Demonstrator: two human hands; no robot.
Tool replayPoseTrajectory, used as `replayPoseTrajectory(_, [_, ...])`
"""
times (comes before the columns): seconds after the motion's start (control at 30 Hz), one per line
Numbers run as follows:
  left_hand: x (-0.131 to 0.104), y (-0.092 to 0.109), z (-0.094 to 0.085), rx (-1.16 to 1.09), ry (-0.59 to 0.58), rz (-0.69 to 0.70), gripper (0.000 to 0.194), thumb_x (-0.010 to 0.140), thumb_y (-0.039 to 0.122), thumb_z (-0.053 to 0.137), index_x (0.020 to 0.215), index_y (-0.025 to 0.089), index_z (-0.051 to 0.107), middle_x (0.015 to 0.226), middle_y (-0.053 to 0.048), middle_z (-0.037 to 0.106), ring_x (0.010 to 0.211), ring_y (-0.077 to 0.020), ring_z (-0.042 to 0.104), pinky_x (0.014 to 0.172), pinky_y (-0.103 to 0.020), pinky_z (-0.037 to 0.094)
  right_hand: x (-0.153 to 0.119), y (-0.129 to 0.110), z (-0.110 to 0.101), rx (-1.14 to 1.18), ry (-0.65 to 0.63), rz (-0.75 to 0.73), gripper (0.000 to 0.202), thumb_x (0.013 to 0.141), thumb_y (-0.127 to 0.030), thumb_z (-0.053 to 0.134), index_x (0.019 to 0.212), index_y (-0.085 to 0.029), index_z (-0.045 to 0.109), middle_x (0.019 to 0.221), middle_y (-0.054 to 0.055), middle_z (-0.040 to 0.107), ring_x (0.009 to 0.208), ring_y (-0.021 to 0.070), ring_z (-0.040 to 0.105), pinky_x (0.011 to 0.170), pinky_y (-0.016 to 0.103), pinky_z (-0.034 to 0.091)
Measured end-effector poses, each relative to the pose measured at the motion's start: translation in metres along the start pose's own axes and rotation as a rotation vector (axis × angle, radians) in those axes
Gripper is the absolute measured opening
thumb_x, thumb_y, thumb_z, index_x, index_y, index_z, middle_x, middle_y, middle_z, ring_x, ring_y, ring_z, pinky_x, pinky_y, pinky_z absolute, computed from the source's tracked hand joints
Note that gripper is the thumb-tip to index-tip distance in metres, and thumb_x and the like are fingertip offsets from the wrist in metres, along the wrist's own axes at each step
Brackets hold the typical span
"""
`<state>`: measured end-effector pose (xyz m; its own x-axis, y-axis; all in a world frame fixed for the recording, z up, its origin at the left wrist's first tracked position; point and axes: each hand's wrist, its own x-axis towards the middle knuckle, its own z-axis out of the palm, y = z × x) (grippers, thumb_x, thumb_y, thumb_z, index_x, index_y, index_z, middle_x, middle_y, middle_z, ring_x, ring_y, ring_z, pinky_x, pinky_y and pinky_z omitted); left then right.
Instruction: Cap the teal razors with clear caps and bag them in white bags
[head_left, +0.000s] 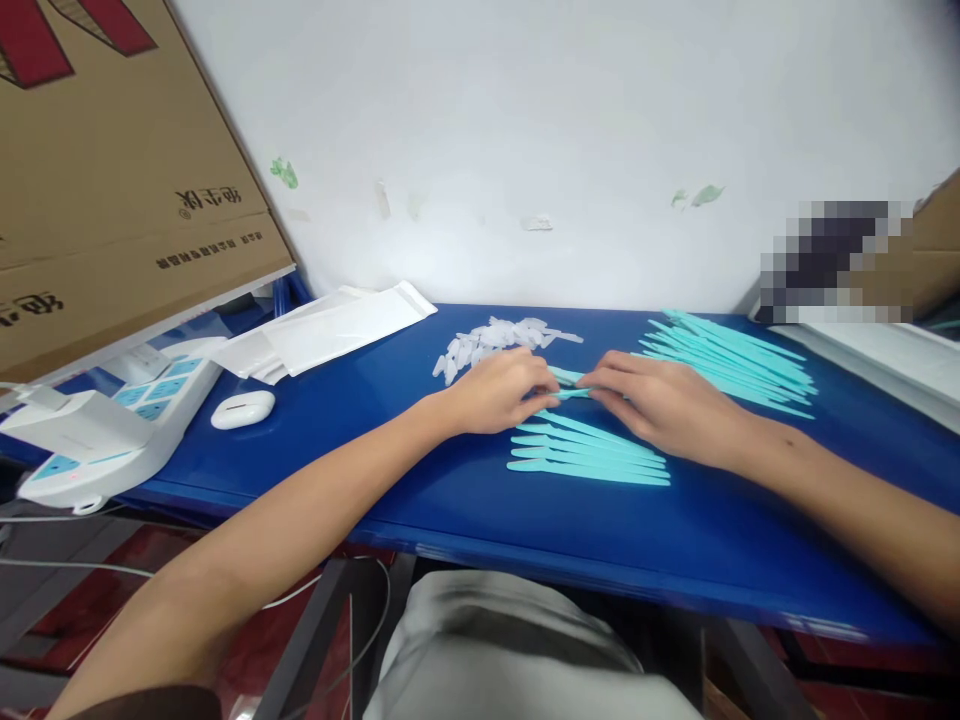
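Note:
Near the middle of the table, my left hand point(504, 388) pinches one end of a slim turquoise plastic stick point(571, 392), which looks like an eyebrow razor. The fingers of my right hand point(651, 398) are closed on the other end; the fingertips partly hide it. Just below both hands, several matching turquoise sticks point(592, 468) lie side by side in a row. A larger pile of turquoise sticks point(731, 365) fans out beyond my right hand. Small translucent cap-like pieces point(491, 338) are heaped behind my left hand.
On the blue table point(420, 500), white plastic bags point(341, 330) lie at the left, with a white earbud case point(242, 409) nearby. A power strip point(161, 430) carries a plugged-in charger point(82, 430). One cardboard box point(135, 150) leans at the left; a white wall point(525, 130) stands behind.

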<state>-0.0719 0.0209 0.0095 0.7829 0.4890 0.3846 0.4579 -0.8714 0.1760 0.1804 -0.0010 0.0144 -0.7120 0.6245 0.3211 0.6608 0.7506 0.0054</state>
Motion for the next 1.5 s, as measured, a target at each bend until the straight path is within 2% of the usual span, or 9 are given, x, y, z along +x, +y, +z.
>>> replayPoseTrajectory(0.07, [-0.001, -0.001, -0.001, 0.080, -0.043, 0.008, 0.025, 0.103, 0.031, 0.053, 0.108, 0.014, 0.071, 0.096, -0.009, 0.067, 0.093, -0.0230, 0.058, 0.083, -0.034, 0.043, 0.000, 0.002, 0.001, -0.024, -0.012, -0.006, 0.033, 0.104, -0.030, 0.037, 0.117, -0.018, 0.065, 0.100, 0.011, 0.067, 0.085, 0.0239, 0.064, 0.068, 0.034, 0.045])
replayPoseTrajectory(0.2, [-0.003, -0.007, -0.006, 0.141, -0.005, -0.061, 0.029, 0.104, 0.031, 0.049, 0.117, 0.014, 0.069, 0.103, -0.010, 0.067, 0.098, -0.0237, 0.058, 0.087, -0.034, 0.043, 0.001, 0.007, 0.002, -0.011, -0.006, -0.006, 0.033, 0.104, -0.030, 0.037, 0.115, -0.017, 0.065, 0.101, 0.012, 0.068, 0.094, 0.0267, 0.063, 0.076, 0.038, 0.047])
replayPoseTrajectory(0.5, [-0.005, -0.017, -0.006, 0.151, -0.107, -0.081, 0.028, 0.103, 0.033, 0.053, 0.114, 0.018, 0.074, 0.103, -0.009, 0.066, 0.098, -0.0242, 0.059, 0.086, -0.035, 0.044, 0.002, 0.010, 0.002, -0.028, -0.107, 0.038, 0.038, 0.103, -0.033, 0.038, 0.114, -0.018, 0.071, 0.102, 0.012, 0.068, 0.082, 0.0226, 0.066, 0.068, 0.034, 0.049])
replayPoseTrajectory(0.83, [0.000, -0.020, -0.001, 0.056, -0.066, -0.187, 0.015, 0.097, 0.022, 0.062, 0.098, 0.017, 0.075, 0.099, -0.007, 0.070, 0.097, -0.0239, 0.062, 0.086, -0.035, 0.046, 0.006, 0.008, 0.004, 0.068, -0.115, 0.035, 0.036, 0.103, -0.033, 0.039, 0.106, -0.016, 0.072, 0.103, 0.013, 0.067, 0.091, 0.0251, 0.065, 0.079, 0.038, 0.052])
replayPoseTrajectory(0.97, [0.000, -0.021, 0.000, 0.011, -0.042, -0.207, 0.012, 0.095, 0.023, 0.064, 0.097, 0.017, 0.075, 0.096, -0.007, 0.071, 0.092, -0.0228, 0.063, 0.083, -0.035, 0.047, 0.008, 0.009, 0.002, 0.184, -0.124, 0.113, 0.033, 0.101, -0.035, 0.045, 0.102, -0.018, 0.073, 0.101, 0.011, 0.070, 0.084, 0.0227, 0.067, 0.075, 0.036, 0.053])
replayPoseTrajectory(1.1, [-0.001, -0.024, 0.001, -0.028, -0.035, -0.213, 0.012, 0.095, 0.020, 0.064, 0.095, 0.018, 0.075, 0.095, -0.006, 0.071, 0.090, -0.0218, 0.063, 0.082, -0.035, 0.047, 0.007, 0.011, 0.002, 0.226, -0.073, 0.183, 0.028, 0.097, -0.034, 0.053, 0.108, -0.019, 0.074, 0.097, 0.009, 0.074, 0.079, 0.0221, 0.069, 0.069, 0.034, 0.053])
replayPoseTrajectory(1.3, [-0.002, -0.026, 0.001, -0.049, -0.018, -0.203, 0.011, 0.093, 0.021, 0.065, 0.093, 0.018, 0.076, 0.092, -0.006, 0.071, 0.088, -0.0209, 0.064, 0.082, -0.035, 0.048, 0.004, 0.013, 0.003, 0.145, -0.091, 0.021, 0.034, 0.101, -0.033, 0.045, 0.111, -0.020, 0.076, 0.106, 0.011, 0.074, 0.085, 0.0233, 0.070, 0.074, 0.037, 0.054])
replayPoseTrajectory(1.4, [-0.002, -0.026, 0.001, -0.045, -0.019, -0.206, 0.012, 0.093, 0.022, 0.066, 0.095, 0.019, 0.077, 0.092, -0.006, 0.071, 0.088, -0.0209, 0.064, 0.082, -0.034, 0.048, 0.003, 0.013, 0.004, 0.082, -0.075, 0.021, 0.036, 0.101, -0.032, 0.045, 0.118, -0.018, 0.073, 0.104, 0.012, 0.074, 0.091, 0.0262, 0.070, 0.077, 0.039, 0.055])
replayPoseTrajectory(1.5, [-0.003, -0.026, 0.000, -0.043, -0.022, -0.212, 0.012, 0.093, 0.020, 0.066, 0.095, 0.020, 0.078, 0.091, -0.005, 0.071, 0.088, -0.0209, 0.063, 0.081, -0.034, 0.047, 0.002, 0.014, 0.005, 0.056, -0.066, 0.010, 0.035, 0.101, -0.030, 0.045, 0.116, -0.016, 0.074, 0.103, 0.013, 0.075, 0.094, 0.0279, 0.070, 0.078, 0.041, 0.056])
